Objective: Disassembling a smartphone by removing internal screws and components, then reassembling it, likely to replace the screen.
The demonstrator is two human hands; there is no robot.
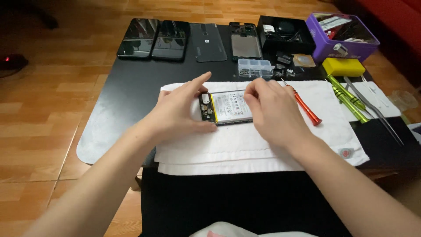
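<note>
While the opened black smartphone with its white battery exposed (226,108) lies flat near the middle of the folded white towel (263,147), both hands close on it from either side. The left hand (182,112) pinches the phone's left end, thumb on the near edge and fingers over the far edge, index finger stretched out and lifted. The right hand (274,112) covers the phone's right end with curled fingers, fingertips pressing on the battery's upper right corner; whether it truly clasps the phone I cannot tell. Just beside the right hand, a red-handled screwdriver (305,106) lies slanted on the towel. Bare towel stretches in front of the phone to the near edge of the black desk (118,101). Further right lie two green-handled screwdrivers (348,98) and metal tweezers (372,109). Along the far edge sit a clear plastic compartment box (255,67), a purple tin (344,37) and two dark phones (153,38).
</note>
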